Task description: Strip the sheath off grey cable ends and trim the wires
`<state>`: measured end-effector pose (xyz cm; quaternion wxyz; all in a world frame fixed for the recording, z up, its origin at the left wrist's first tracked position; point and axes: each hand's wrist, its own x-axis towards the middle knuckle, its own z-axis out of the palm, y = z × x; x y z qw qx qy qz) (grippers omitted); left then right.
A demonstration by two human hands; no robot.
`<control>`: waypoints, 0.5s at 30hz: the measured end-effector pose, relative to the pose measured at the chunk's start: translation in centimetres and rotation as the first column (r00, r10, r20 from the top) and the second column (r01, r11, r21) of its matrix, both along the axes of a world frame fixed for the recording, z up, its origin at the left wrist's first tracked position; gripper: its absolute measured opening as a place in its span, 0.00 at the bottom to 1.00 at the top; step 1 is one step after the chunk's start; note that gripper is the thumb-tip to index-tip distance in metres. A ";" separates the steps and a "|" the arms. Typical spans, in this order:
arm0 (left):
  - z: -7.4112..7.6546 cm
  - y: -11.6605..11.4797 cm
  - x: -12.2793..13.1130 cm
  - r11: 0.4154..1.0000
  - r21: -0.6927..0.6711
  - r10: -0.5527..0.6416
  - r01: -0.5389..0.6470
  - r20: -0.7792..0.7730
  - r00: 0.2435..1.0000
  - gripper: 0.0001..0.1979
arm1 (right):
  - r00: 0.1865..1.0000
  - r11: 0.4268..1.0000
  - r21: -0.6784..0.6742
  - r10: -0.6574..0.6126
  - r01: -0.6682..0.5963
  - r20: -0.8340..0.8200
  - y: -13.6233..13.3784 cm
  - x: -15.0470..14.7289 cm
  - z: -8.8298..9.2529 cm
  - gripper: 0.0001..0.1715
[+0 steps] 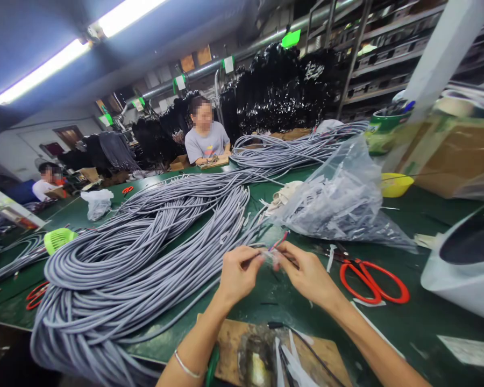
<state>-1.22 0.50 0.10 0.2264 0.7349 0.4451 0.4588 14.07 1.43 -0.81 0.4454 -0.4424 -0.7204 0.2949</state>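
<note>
Left hand (pixel 237 273) and right hand (pixel 306 273): fingertips pinched shut on cable end (pixel 275 248), above table (pixel 419 322) near front edge. Cable pile (pixel 145 252) at left. Scissors (pixel 373 282) just right. Scrap bag (pixel 342 199) behind.

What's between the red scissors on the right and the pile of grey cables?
Head view: the left hand and right hand, pinching thin coloured wires.

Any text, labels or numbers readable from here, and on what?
None can be read.
Green tub: label blurred.
Black bags: white print too blurred.
Hanging green and white tags: too small.
Cable end between left hand and right hand: no print visible.
</note>
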 end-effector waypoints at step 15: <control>-1.1 0.1 -0.5 0.981 0.174 0.117 -0.086 -0.174 0.978 0.17 | 0.983 0.987 0.031 0.153 -0.157 0.105 -2.1 -1.7 -0.5 0.19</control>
